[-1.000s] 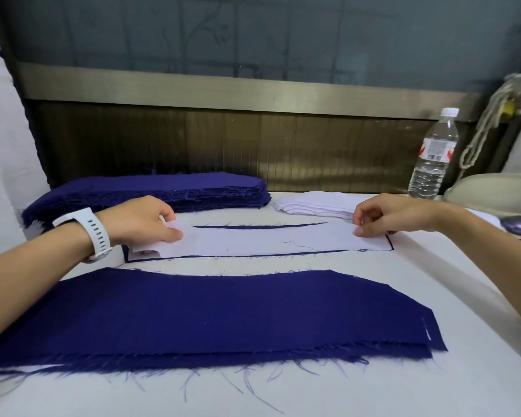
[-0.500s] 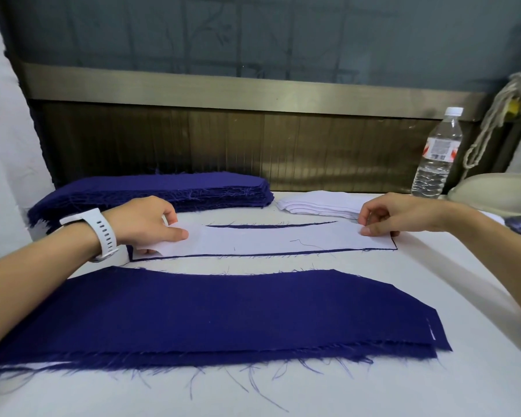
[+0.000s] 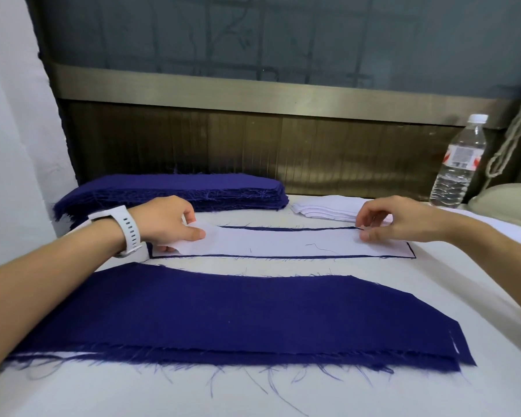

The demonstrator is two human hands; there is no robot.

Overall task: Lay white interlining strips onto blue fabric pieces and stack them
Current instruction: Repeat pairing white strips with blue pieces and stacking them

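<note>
A white strip [image 3: 283, 242] lies on a blue piece [image 3: 283, 229] in the middle of the table [image 3: 433, 281]. The strip hides almost all of the blue piece, and only thin edges show. The left hand [image 3: 166, 222] pinches the strip's left end, which curls up a little. The right hand [image 3: 394, 219] pinches the right end with bent fingers. A blue stack [image 3: 238, 317] lies in front, with its left end hidden under the arm. A blue pile [image 3: 193, 188] and a white pile [image 3: 322, 207] sit behind.

White interlining strip [image 3: 283, 243] flat on a blue fabric piece [image 3: 283, 229] — left end curled up
</note>
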